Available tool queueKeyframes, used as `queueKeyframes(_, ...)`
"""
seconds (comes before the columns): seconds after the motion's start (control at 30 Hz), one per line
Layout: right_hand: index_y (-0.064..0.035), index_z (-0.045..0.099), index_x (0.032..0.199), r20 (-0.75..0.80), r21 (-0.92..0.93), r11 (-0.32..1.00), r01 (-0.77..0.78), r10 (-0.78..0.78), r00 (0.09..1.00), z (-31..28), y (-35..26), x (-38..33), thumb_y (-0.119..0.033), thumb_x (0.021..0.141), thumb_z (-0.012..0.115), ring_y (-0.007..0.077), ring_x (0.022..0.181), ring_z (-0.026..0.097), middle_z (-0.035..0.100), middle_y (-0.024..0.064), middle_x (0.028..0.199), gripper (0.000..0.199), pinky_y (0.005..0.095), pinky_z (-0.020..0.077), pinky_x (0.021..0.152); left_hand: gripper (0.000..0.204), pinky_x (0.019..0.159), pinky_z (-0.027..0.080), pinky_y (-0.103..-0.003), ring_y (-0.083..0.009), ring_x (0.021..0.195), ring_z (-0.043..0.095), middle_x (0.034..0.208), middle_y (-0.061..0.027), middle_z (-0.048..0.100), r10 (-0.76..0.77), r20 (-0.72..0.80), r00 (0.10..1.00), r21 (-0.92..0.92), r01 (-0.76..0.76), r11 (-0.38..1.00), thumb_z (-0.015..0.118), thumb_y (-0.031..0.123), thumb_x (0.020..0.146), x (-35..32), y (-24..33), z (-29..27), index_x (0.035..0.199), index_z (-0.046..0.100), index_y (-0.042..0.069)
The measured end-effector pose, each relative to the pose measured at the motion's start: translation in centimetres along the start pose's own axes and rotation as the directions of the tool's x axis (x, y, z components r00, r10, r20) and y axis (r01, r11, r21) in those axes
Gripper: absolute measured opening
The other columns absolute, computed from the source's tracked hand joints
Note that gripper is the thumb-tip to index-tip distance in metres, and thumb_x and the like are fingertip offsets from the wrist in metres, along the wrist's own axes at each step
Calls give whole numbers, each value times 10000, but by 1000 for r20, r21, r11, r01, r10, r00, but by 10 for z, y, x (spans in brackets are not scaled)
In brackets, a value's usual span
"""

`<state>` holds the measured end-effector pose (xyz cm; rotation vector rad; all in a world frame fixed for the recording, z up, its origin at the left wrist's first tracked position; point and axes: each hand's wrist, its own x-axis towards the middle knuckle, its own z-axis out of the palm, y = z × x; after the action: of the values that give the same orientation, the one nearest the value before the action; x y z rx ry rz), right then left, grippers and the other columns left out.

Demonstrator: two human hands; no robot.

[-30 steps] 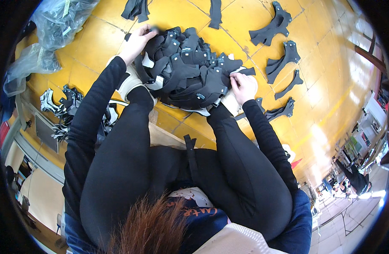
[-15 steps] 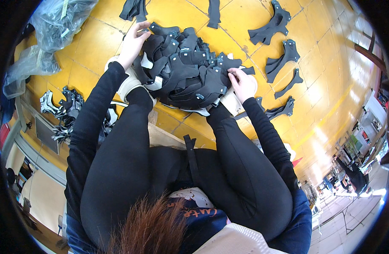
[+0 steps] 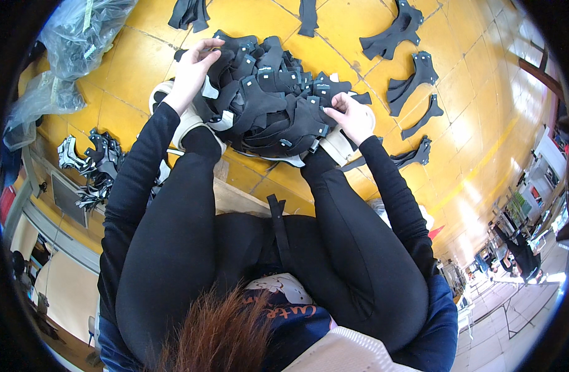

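Observation:
A heaped pile of dark grey fabric cut pieces (image 3: pixel 269 102), curved and with small pale labels, lies on the floor between my feet. My left hand (image 3: pixel 194 68) is at the pile's upper left edge, thumb and forefinger apart, with nothing visible between them. At the right edge, my right hand (image 3: pixel 354 119) has bent fingers, its thumb and forefinger slightly apart beside the top pieces. Whether those fingertips touch a piece is hard to make out. Some pieces show white undersides.
Stacks of similar pieces (image 3: pixel 413 80) lie in a row on the yellow tiled floor (image 3: pixel 334 53) at right, with others (image 3: pixel 188 13) at the far side. Clear plastic bags (image 3: pixel 86 43) sit at far left. A grey-and-white heap (image 3: pixel 98 164) lies near my left leg. My pale shoes (image 3: pixel 339 147) flank the pile.
My right thumb has shifted left toward the pile, and the fingers have come apart a little. My left hand stays by the upper left edge. The whole view has shifted slightly.

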<state>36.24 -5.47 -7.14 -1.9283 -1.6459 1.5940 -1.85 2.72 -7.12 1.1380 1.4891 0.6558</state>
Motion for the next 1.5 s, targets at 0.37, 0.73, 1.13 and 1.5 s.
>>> queueKeyframes(0.37,-17,661,946,-103,-100,993,67,-77,992,-8,-16,3,-110,806,728,162,816,678,674,64,934,181,277,508,762,233,979,431,-273,-132,1035,599,1131,-40,669,21,64,998,-51,-17,999,578,101,933,0,0,2,1146,643,32)
queueKeyframes(0.73,-77,683,952,-151,-160,984,71,-96,984,10,7,5,-215,711,780,243,969,622,648,66,954,294,361,487,848,216,990,418,-256,-107,1072,579,1133,-33,658,-21,143,989,-35,26,999,565,110,956,-3,0,1,1139,632,19)
queueKeyframes(1.13,-93,674,899,-161,-219,975,-40,4,987,13,10,8,-261,714,779,216,880,615,637,34,877,271,350,470,785,159,903,472,-335,-230,989,620,986,-98,637,301,646,702,112,-477,872,572,108,923,-36,70,36,1052,631,37)
queueKeyframes(1.5,-54,709,882,-88,-1,998,-64,64,994,-4,-12,-4,-174,776,749,108,709,597,657,13,788,165,254,468,683,180,939,402,-327,-185,1173,474,1244,-16,532,307,924,229,106,-923,370,598,199,834,-89,27,101,962,709,137)
